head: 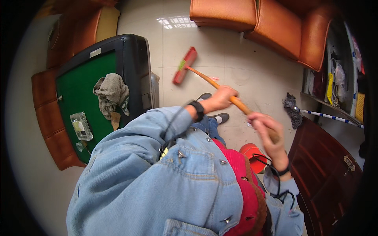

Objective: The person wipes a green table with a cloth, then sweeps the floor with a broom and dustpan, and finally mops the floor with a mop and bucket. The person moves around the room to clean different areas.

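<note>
A broom lies slantwise ahead of me, its red broom head (185, 65) with a green-yellow patch down on the tiled floor. Its wooden handle (240, 105) runs back towards my body. Lower on the handle, nearer the head, my left hand (221, 98) is wrapped around it, a black band on the wrist. My right hand (269, 132) grips the top end of the handle and looks slightly blurred. Both my shoes (223, 118) show on the floor beneath the handle. A small red-and-white scrap (214, 78) is on the tiles beside the handle.
Left stands a green-felt table (73, 85) bearing a grey cloth (110, 88) and a clear plastic box (81, 126). Orange leather sofas (277, 29) edge the floor ahead. Rightward are a string mop (292, 110), a dark wooden door (324, 153) and a red bucket (251, 150).
</note>
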Tool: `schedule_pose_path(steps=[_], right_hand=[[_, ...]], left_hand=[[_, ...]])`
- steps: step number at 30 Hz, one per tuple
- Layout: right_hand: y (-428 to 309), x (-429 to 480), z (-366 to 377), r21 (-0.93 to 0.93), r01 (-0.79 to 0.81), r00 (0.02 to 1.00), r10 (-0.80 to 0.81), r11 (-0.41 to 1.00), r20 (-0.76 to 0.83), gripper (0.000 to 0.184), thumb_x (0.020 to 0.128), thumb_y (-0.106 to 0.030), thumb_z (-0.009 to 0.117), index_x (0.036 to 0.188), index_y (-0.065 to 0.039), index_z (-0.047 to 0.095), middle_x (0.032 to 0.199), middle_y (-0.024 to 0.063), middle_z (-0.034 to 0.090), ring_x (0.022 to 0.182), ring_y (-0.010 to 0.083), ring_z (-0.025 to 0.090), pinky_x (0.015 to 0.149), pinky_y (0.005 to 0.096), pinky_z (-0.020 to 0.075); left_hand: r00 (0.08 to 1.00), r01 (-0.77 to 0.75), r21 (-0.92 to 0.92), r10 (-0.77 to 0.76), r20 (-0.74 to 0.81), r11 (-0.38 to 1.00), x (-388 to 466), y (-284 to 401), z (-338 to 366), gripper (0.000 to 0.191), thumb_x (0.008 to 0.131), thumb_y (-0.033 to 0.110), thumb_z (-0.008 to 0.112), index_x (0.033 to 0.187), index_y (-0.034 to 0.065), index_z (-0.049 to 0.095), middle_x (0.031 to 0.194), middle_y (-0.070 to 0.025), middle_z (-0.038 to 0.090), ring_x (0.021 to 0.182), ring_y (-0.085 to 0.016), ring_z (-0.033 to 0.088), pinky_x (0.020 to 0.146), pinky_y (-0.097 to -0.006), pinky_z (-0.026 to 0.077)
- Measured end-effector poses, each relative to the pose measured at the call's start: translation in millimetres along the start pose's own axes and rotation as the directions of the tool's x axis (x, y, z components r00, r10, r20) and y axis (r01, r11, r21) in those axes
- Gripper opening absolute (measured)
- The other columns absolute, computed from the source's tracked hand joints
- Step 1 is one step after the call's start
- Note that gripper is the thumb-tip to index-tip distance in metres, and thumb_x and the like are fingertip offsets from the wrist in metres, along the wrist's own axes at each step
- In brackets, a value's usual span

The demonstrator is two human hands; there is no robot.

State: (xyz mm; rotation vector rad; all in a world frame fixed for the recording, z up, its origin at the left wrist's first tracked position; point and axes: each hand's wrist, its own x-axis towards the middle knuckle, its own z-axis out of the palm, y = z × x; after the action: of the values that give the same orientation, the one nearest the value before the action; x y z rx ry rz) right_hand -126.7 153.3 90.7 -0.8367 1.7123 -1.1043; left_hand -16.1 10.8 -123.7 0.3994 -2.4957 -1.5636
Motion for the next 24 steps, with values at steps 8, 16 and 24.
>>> schedule_pose_path(steps=[8, 16, 24], right_hand=[[-92, -46, -40, 0.057, -0.198, 0.893, 0.204, 0.979, -0.402, 0.018, 0.092, -0.006, 0.052, 0.088, 0.008, 0.062, 0.095, 0.0142, 0.065, 0.079, 0.0162, 0.063, 0.075, 0.0295, 0.0547], [-127, -77, -49, -0.231, -0.058, 0.934, -0.028, 0.971, -0.355, 0.013, 0.080, -0.005, 0.055, 0.073, 0.007, 0.056, 0.084, 0.0201, 0.066, 0.068, 0.0216, 0.065, 0.066, 0.0281, 0.0510], [-79, -76, -67, -0.142, 0.035, 0.997, -0.045, 0.989, -0.069, 0.013, 0.081, -0.005, 0.054, 0.072, 0.004, 0.055, 0.088, 0.0176, 0.067, 0.075, 0.0217, 0.065, 0.073, 0.0306, 0.0502]], left_hand=[[0.897, -0.094, -0.337, 0.227, 0.380, 0.937, 80, 118, 54, 0.004, 0.070, 0.007, 0.062, 0.075, 0.0067, 0.061, 0.066, -0.0150, 0.060, 0.066, -0.035, 0.059, 0.060, -0.0428, 0.044], [0.911, -0.227, -0.366, 0.329, 0.247, 0.903, 71, 168, 54, 0.025, 0.084, 0.022, 0.063, 0.069, 0.0040, 0.057, 0.063, -0.0163, 0.057, 0.063, -0.037, 0.056, 0.059, -0.0430, 0.043], [0.997, -0.010, -0.082, 0.016, 0.072, 0.997, 22, 129, 22, 0.029, 0.085, 0.026, 0.064, 0.068, 0.0031, 0.058, 0.064, -0.0193, 0.056, 0.065, -0.039, 0.057, 0.059, -0.0454, 0.043]])
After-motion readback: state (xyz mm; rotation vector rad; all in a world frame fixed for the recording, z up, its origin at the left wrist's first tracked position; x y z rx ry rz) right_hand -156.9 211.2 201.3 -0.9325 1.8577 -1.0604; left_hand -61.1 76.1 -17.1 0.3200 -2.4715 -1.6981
